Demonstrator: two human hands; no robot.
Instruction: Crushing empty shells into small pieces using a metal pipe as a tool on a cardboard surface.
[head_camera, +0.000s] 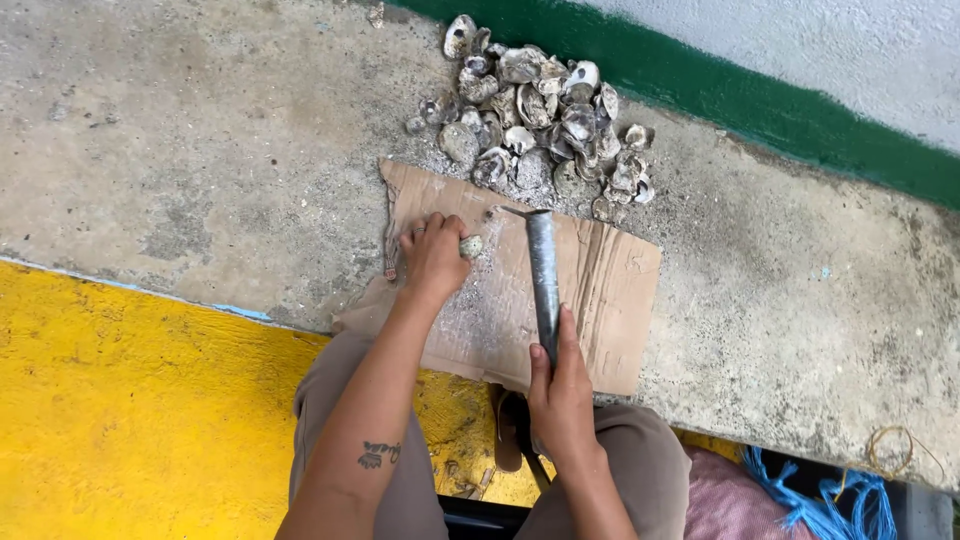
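My left hand (432, 254) rests on a torn sheet of cardboard (610, 290) and pinches a small pale shell (470, 245) against it. My right hand (560, 390) grips the lower end of a long grey metal tool (543, 275). The tool's hooked tip lies on the cardboard just right of the shell. Beyond the cardboard lies a heap of grey and white oyster shells (540, 115) on the concrete ledge (200, 150).
A green painted band (760, 105) runs along the wall base behind the heap. Yellow painted floor (130, 400) lies below the ledge at left. Blue rope (830, 500) and a pink sack (725, 500) sit at lower right beside my knees.
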